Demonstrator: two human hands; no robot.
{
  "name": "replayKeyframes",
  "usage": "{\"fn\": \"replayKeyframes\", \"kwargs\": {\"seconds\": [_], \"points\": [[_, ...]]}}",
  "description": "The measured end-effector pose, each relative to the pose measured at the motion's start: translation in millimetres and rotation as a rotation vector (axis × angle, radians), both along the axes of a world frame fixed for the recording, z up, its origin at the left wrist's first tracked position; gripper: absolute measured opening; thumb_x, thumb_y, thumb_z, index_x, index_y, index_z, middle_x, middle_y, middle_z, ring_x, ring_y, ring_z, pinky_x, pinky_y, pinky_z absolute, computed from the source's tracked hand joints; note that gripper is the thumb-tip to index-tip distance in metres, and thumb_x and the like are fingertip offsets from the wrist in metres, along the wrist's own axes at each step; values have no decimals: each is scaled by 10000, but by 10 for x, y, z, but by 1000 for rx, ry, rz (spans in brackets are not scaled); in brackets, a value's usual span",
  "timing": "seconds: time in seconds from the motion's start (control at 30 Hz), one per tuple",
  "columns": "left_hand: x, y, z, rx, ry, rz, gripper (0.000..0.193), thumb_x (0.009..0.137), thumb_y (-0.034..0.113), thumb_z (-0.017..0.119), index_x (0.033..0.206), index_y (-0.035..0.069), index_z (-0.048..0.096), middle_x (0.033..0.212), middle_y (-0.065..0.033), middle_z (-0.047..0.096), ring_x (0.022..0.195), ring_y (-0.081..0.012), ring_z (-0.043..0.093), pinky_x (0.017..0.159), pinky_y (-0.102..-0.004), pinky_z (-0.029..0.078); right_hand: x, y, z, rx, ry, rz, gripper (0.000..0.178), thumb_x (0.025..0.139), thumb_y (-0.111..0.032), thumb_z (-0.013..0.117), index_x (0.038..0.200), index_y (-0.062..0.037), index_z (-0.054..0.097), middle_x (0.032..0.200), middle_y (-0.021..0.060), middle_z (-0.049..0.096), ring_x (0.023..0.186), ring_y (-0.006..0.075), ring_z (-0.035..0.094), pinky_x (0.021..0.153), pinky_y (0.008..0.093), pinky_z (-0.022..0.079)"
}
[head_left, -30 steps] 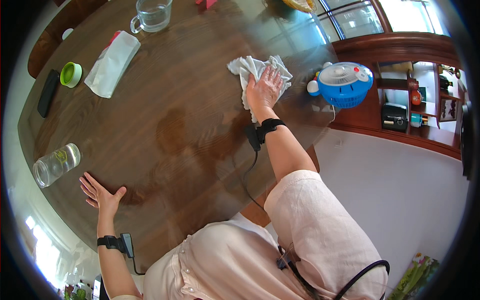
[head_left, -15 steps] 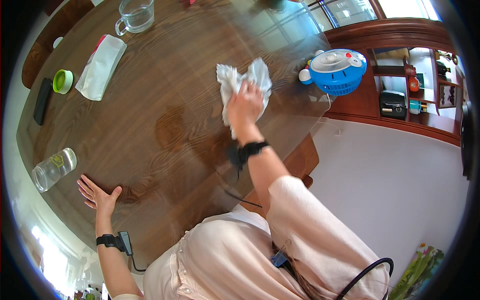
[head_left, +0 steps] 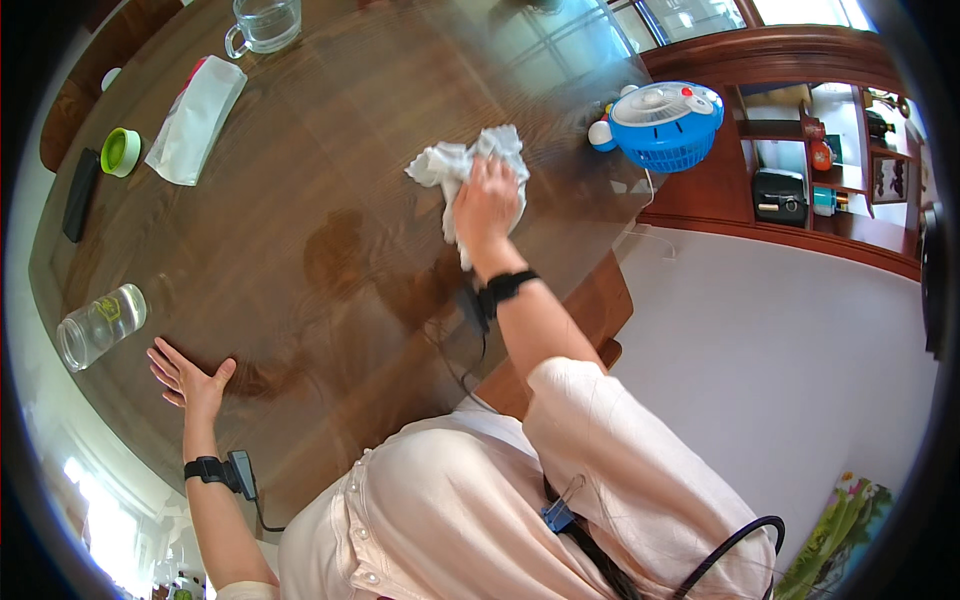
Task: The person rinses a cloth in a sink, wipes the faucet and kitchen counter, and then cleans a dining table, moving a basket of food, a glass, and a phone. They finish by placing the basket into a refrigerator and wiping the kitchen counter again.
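Note:
My right hand (head_left: 487, 212) presses a crumpled white cloth (head_left: 442, 168) flat against the brown wood-grain table (head_left: 290, 150), fingers bunched on it. Parts of the cloth spread out past the fingertips on both sides. At the left edge, my left hand (head_left: 192, 380) lies on the tabletop with fingers and thumb spread, holding nothing. Just beyond its fingertips a clear glass jar (head_left: 104, 327) rests on its side. Both wrists wear black straps with small cabled devices.
A white packet (head_left: 198, 122), a green-rimmed round lid (head_left: 121, 152) and a long black object (head_left: 82, 196) lie at the left. A glass mug (head_left: 268, 26) stands at the far side. By the right edge is a blue fan (head_left: 665, 128) with a cord; wooden shelves (head_left: 840, 190) stand beyond.
My right hand and the cloth have shifted slightly left, and the cloth's folds have changed shape. My left hand stays spread on the table. The whole view has moved a little.

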State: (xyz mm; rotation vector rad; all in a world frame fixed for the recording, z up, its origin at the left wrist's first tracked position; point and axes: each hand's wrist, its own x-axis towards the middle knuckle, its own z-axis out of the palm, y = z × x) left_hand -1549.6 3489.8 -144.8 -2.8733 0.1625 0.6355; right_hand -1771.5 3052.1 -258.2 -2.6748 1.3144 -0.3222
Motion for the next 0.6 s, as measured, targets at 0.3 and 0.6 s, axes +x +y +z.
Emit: {"fn": "replayKeyframes", "kwargs": {"seconds": [0.3,0.6], "points": [[8,103,4,31,-8,13,1486,489,693,819,1536,179,-101,1605,-124,-154,1472,-345,-147,1099,-681,-8,-66,640,215,204,7,152,511,725,-126,676,1218,-18,595,1273,171,578,1202,342,504,1011,457,393],[7,116,-92,-6,-27,-23,1507,452,771,774,1537,194,-99,1604,-106,-168,1472,-336,-149,1084,-704,24,339,-970,-444,139,92,-357,528,951,-335,473,1393,-47,451,1485,144,409,1398,311,331,1147,440,223]]}}
